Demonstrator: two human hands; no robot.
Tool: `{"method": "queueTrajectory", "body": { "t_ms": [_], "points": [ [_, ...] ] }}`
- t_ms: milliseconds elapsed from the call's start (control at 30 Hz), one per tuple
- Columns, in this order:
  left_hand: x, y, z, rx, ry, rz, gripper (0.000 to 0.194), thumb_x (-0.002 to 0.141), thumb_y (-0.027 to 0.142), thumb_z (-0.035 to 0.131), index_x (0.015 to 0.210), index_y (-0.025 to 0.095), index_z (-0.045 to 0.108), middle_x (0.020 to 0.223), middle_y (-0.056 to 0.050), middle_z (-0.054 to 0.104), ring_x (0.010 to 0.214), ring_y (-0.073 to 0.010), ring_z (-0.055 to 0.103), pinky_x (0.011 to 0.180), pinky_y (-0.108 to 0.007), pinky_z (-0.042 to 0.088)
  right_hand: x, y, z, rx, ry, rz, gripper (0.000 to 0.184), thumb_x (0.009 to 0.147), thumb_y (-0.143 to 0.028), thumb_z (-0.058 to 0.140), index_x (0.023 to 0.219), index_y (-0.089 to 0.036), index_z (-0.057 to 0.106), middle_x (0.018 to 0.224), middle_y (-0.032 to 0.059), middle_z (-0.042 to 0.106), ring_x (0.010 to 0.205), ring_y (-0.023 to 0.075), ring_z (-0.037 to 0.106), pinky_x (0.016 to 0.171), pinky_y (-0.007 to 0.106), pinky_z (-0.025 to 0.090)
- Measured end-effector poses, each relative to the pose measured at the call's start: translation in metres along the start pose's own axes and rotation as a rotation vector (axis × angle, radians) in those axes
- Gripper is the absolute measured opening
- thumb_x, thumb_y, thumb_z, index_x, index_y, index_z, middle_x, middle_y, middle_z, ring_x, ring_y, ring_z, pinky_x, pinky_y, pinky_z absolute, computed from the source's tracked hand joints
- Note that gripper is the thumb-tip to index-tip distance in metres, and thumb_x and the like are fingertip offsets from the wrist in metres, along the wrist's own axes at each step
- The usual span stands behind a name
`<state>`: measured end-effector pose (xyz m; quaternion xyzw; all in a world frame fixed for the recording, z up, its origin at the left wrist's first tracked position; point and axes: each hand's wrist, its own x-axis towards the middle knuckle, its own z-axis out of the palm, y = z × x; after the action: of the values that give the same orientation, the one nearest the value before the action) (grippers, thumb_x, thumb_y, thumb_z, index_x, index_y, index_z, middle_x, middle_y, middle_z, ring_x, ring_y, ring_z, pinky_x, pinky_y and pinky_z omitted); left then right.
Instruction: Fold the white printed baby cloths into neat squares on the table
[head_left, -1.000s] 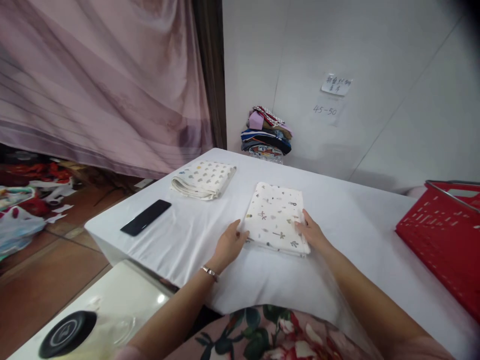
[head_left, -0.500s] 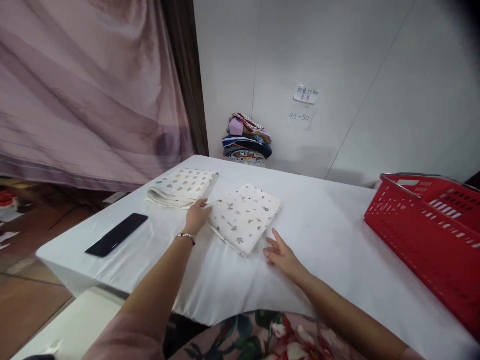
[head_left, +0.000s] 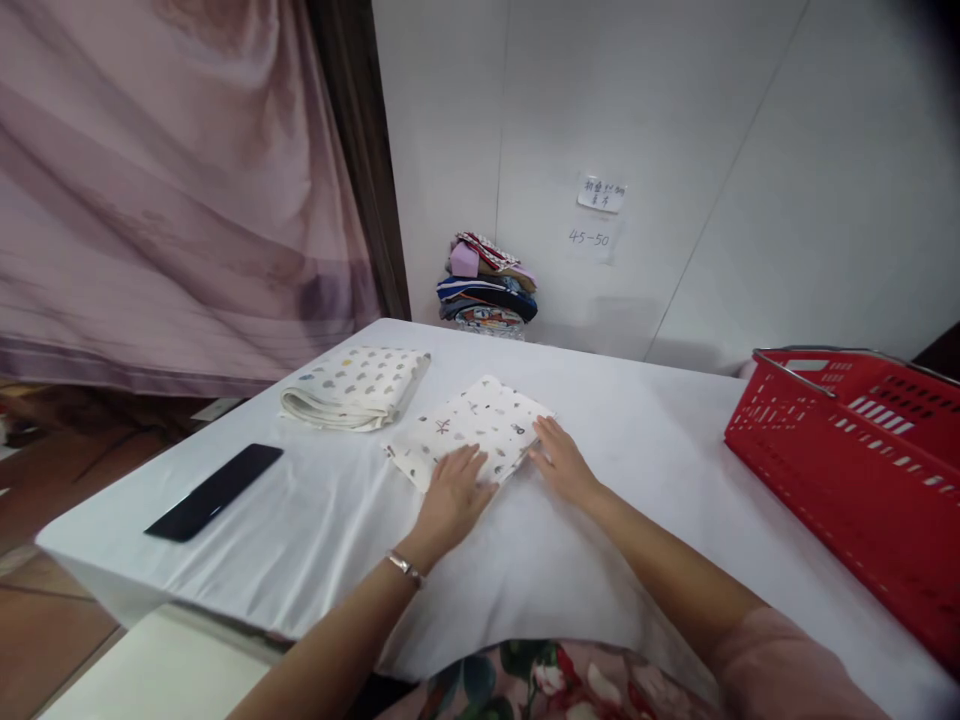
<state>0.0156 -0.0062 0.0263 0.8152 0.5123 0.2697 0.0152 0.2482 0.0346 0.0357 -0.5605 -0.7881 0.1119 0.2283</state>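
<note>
A folded white cloth (head_left: 480, 415) with small printed motifs lies flat on the white-covered table (head_left: 637, 440) in front of me. My left hand (head_left: 454, 495) rests on its near edge, fingers stretched out and palm down. At the cloth's right edge is my right hand (head_left: 562, 465), its fingers extended and touching the side. Neither hand grips anything. Further left lies a second folded white cloth (head_left: 360, 385) with a pattern of grey shapes, its thick rolled fold facing left.
A black flat phone-like slab (head_left: 217, 490) lies at the table's left. On the right stands a red plastic basket (head_left: 847, 480) with a metal handle. Folded fabrics (head_left: 487, 285) are stacked beyond the far edge, by a wall with paper notes (head_left: 600, 193). A pink curtain (head_left: 165, 180) hangs left.
My left hand has moved from the cloth's left edge onto its near edge. My right hand has come forward to touch the right edge. The view has shifted slightly.
</note>
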Motion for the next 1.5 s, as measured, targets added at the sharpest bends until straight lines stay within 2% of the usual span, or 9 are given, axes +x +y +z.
{"method": "queueTrajectory", "body": {
  "t_ms": [200,367,500,733,1067,1167,1267,1400,1500],
  "points": [
    [-0.017,0.003,0.017,0.120,-0.104,0.111,0.046,0.087,0.034,0.044,0.130,0.018,0.046,0.136,-0.009,0.047,0.127,-0.0277,0.039,0.106,-0.050,0.027,0.006,0.002,0.016,-0.147,-0.215,-0.110,0.059,0.091,-0.048,0.034,0.142,-0.019,0.030,0.149,0.0082,0.026,0.138,0.0225,0.015,0.111,0.044,0.008],
    [-0.021,0.000,0.020,0.146,-0.079,0.128,0.053,0.083,0.033,0.049,0.133,0.017,0.042,0.139,-0.011,0.043,0.129,-0.0285,0.036,0.107,-0.050,0.025,0.017,0.017,0.010,-0.079,-0.152,-0.092,0.050,0.092,-0.045,0.032,0.135,-0.021,0.041,0.145,0.0062,0.035,0.137,0.0208,0.021,0.110,0.043,0.008],
    [-0.027,0.004,0.019,0.163,-0.056,0.147,0.058,0.080,0.025,0.051,0.136,0.017,0.039,0.141,-0.010,0.040,0.131,-0.0270,0.033,0.108,-0.050,0.022,0.051,0.028,0.000,-0.103,-0.075,0.061,0.043,0.091,-0.036,0.035,0.128,-0.019,0.047,0.140,0.0080,0.042,0.132,0.0208,0.030,0.107,0.036,0.021],
    [-0.025,0.004,0.004,0.208,-0.095,0.135,0.049,0.081,0.010,0.042,0.127,0.025,0.049,0.131,-0.003,0.053,0.125,-0.0231,0.041,0.108,-0.049,0.024,0.101,0.044,-0.002,-0.092,-0.260,0.212,0.040,0.080,-0.037,0.050,0.114,-0.016,0.056,0.111,0.0120,0.063,0.099,0.0268,0.058,0.078,0.032,0.041],
    [-0.063,-0.066,-0.044,0.140,-0.192,-0.033,0.059,0.072,0.006,0.043,0.125,0.030,0.052,0.135,-0.002,0.049,0.130,-0.0244,0.037,0.107,-0.052,0.024,-0.021,0.017,-0.010,0.235,-0.336,0.228,0.057,0.078,-0.045,0.054,0.130,-0.025,0.044,0.114,0.0059,0.063,0.096,0.0246,0.060,0.076,0.033,0.045],
    [-0.050,-0.060,-0.053,0.050,-0.275,-0.113,0.050,0.074,0.017,0.048,0.123,0.027,0.054,0.133,-0.004,0.052,0.127,-0.0242,0.041,0.106,-0.052,0.026,-0.026,0.004,-0.019,0.087,-0.219,0.213,0.061,0.080,-0.044,0.050,0.135,-0.020,0.039,0.129,0.0117,0.052,0.116,0.0290,0.049,0.091,0.041,0.040],
    [-0.021,-0.045,-0.053,0.030,-0.209,-0.168,0.037,0.084,0.036,0.045,0.118,0.025,0.057,0.127,-0.005,0.056,0.124,-0.0233,0.045,0.107,-0.051,0.024,-0.005,-0.021,-0.019,0.007,-0.108,0.059,0.066,0.084,-0.045,0.043,0.141,-0.016,0.029,0.147,0.0126,0.029,0.135,0.0257,0.025,0.106,0.041,0.025],
    [0.009,-0.038,-0.034,0.184,-0.119,-0.190,0.043,0.086,0.042,0.045,0.121,0.020,0.055,0.137,-0.011,0.046,0.131,-0.0281,0.034,0.107,-0.052,0.021,0.029,-0.049,0.000,-0.028,-0.138,-0.121,0.072,0.086,-0.055,0.035,0.144,-0.015,0.021,0.153,0.0083,0.011,0.140,0.0212,0.005,0.111,0.038,0.012],
    [0.011,-0.046,-0.018,0.272,-0.175,-0.238,0.051,0.084,0.043,0.047,0.127,0.017,0.050,0.142,-0.015,0.038,0.133,-0.0316,0.029,0.106,-0.054,0.023,0.044,-0.044,0.021,-0.134,-0.247,0.032,0.076,0.086,-0.057,0.033,0.144,-0.010,0.019,0.153,0.0115,0.008,0.140,0.0235,0.001,0.111,0.042,0.007]
  ]
}}
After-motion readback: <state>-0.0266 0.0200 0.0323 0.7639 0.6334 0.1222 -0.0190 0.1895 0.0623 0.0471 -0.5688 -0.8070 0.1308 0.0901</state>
